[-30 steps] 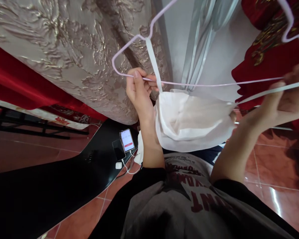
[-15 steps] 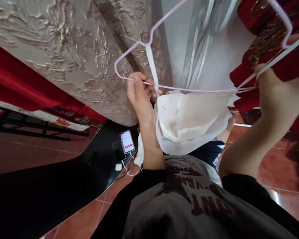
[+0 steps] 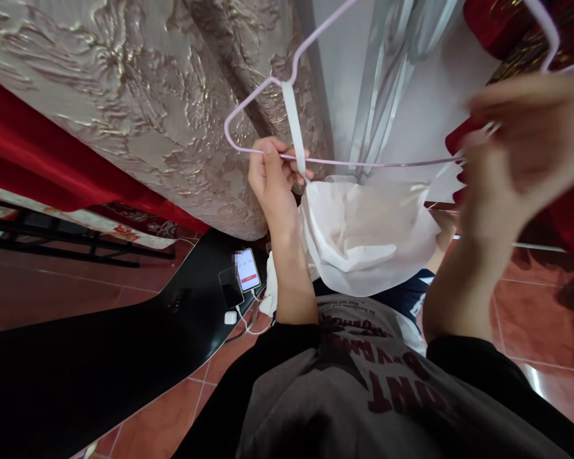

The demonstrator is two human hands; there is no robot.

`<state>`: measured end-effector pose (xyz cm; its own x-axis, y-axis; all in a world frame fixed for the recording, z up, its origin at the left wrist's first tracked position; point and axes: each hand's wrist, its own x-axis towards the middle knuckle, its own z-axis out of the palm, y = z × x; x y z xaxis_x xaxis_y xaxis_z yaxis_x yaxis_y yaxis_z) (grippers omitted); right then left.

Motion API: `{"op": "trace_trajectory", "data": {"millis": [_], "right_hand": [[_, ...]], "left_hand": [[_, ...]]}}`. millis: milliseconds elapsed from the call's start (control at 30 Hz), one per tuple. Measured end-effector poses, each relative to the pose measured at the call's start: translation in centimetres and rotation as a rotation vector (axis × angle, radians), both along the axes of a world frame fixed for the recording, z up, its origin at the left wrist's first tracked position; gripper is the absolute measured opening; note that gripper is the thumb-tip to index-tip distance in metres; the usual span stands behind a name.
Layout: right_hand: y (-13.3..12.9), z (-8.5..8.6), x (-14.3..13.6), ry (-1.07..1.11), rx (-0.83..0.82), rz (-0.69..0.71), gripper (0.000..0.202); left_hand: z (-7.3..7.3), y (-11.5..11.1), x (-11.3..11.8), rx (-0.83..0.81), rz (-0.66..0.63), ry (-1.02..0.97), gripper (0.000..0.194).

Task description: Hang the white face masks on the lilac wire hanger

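My left hand (image 3: 277,175) is closed on the lower bar of a pale pink clothes hanger (image 3: 258,91), near its left corner. One flat white strap (image 3: 293,121) loops over the hanger's left shoulder and passes by my fingers. It joins a thin white garment (image 3: 363,223) that hangs just below the bar, its kind unclear. At the hanger's right end my right hand (image 3: 511,146) is smeared by motion. A second white strap runs from the garment's right corner into its bent fingers, and white bits show between them.
Embossed beige curtain fabric (image 3: 138,102) hangs close on the left, with red cloth (image 3: 38,153) beside it. Two phones (image 3: 247,271) on charging cables and a small white case (image 3: 230,317) lie on a black seat (image 3: 100,357). Red tiles (image 3: 530,306) cover the floor.
My right hand has shifted left and turned inward, drawing the right strap in from its stretched line. My left hand keeps its hold on the bar. The garment's right side has moved slightly left.
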<state>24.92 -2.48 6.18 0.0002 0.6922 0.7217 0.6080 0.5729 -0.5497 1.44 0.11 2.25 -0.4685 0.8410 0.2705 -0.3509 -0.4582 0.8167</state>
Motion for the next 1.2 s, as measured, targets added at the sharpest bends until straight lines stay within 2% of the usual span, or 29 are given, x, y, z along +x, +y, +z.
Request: {"op": "trace_trajectory", "data": {"millis": [100,167,233,333,433,500,567,633,700,733,800,833,867,933,1000,1067,1133,1200], "right_hand": [[0.6,-3.4,-2.1,-0.165,-0.056,0.092,0.034],[1.1,-5.2,-2.9,-0.210,-0.091,0.060,0.030],[1.3,-6.3,-3.2,-0.153,-0.042,0.014,0.031],[1.2,-6.7,-3.1,-0.108,-0.011,0.040,0.030],[0.8,-6.2,-3.0,-0.097,-0.026,0.053,0.028],[0.6,-5.8,-3.0,-0.097,-0.030,0.055,0.028],[0.4,-5.5,-3.0,-0.105,-0.022,0.051,0.029],[0.2,-5.3,-2.8,-0.101,0.002,0.051,0.029],[0.0,-5.3,-2.4,-0.085,0.012,0.053,0.028],[0.0,-5.4,-2.2,-0.078,0.007,0.050,0.028],[-0.2,-5.6,-2.2,-0.087,-0.007,0.051,0.029],[-0.2,-5.7,-2.3,-0.103,-0.005,0.057,0.030],[-0.3,-5.8,-2.6,-0.122,-0.003,0.066,0.033],[-0.6,-5.7,-3.4,-0.156,0.003,0.081,0.039],[-1.1,-5.5,-4.4,-0.167,0.000,0.081,0.043],[-1.7,-5.3,-5.1,-0.134,-0.003,0.079,0.041],[-2.0,-5.6,-5.1,0.066,0.079,0.039,0.032],[-1.8,-6.4,-4.2,0.421,0.222,-0.051,0.025]], "left_hand": [[-1.0,0.0,-0.8,0.035,-0.032,0.049,0.032],[-1.5,-0.2,-1.9,-0.007,-0.088,0.112,0.020],[-1.6,-0.9,-3.0,-0.081,-0.169,0.195,0.020],[-0.3,-2.9,-4.0,-0.127,-0.273,0.312,0.028],[2.0,-4.6,-3.9,-0.069,-0.353,0.394,0.024],[3.7,-4.9,-3.6,0.011,-0.380,0.321,0.022],[5.0,-4.3,-3.7,0.096,-0.383,0.188,0.025],[5.6,-3.0,-4.3,0.167,-0.327,0.093,0.035],[5.1,-1.8,-5.2,0.239,-0.149,-0.015,0.041],[4.5,-1.4,-5.6,0.265,-0.039,-0.071,0.038],[3.0,-1.1,-6.0,0.244,0.139,-0.122,0.022],[2.2,-1.2,-5.9,0.200,0.170,-0.103,0.016],[1.5,-1.4,-5.6,0.139,0.153,-0.059,0.018],[0.7,-1.8,-4.5,0.038,0.035,0.037,0.025],[0.6,-2.1,-2.9,0.007,-0.082,0.088,0.025],[0.8,-2.1,-1.4,0.032,-0.099,0.100,0.024],[1.0,-1.9,-0.5,0.069,-0.090,0.095,0.028],[0.9,-1.6,-0.1,0.096,-0.104,0.075,0.029]]}}
